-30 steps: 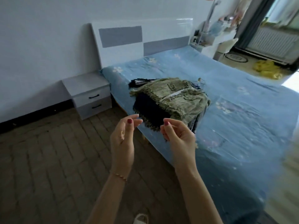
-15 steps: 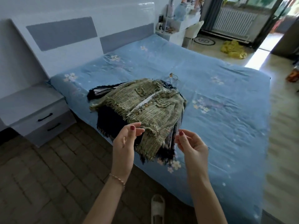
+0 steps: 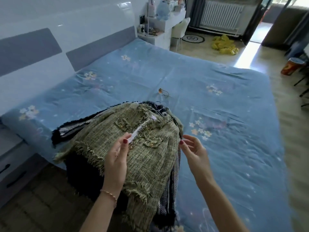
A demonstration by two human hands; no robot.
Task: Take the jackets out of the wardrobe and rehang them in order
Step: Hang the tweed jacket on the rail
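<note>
A pile of jackets lies on the near edge of the blue bed and hangs over its side. On top is a green tweed jacket with frayed hems and small pockets. Dark navy and checked jackets show underneath it. A hanger hook sticks out past the pile's far end. My left hand hovers over the middle of the green jacket, fingers apart. My right hand is at the jacket's right edge, fingers apart, holding nothing. The wardrobe is out of view.
A grey nightstand stands left of the bed, under the white and grey headboard. A white desk and chair, a radiator, a yellow cloth on the floor and a round drum are beyond the bed.
I have come closer to the bed, so the pile now fills the lower view. Both hands have reached forward over the green jacket and spread further apart.
</note>
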